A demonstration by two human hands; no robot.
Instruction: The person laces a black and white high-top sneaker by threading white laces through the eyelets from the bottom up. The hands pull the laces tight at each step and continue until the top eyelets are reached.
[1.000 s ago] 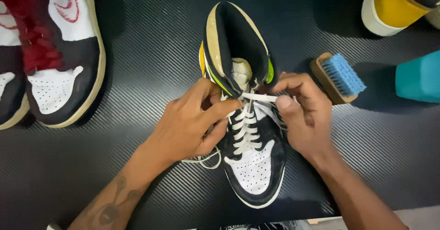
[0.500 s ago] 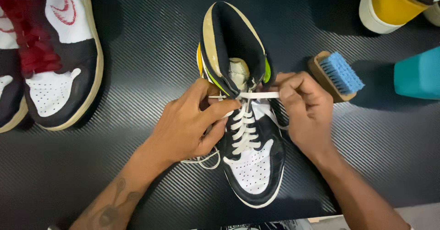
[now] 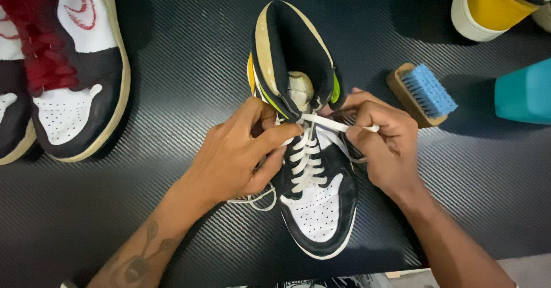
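Here both hands grip the black-and-white high-top sneaker (image 3: pixel 307 150): left hand (image 3: pixel 241 153) closed on its collar, right hand (image 3: pixel 384 144) pinching the white lace (image 3: pixel 338 125).

Two bare forearms, no sleeves, no gloves, no rings or watch visible. Dark tattoo on the left forearm (image 3: pixel 140 259): a rounded figure with thin lines curling upward toward the wrist. Left hand (image 3: pixel 241 150) and right hand (image 3: pixel 384 144) with short, unpainted nails; right forearm (image 3: pixel 453 242) unmarked where visible.
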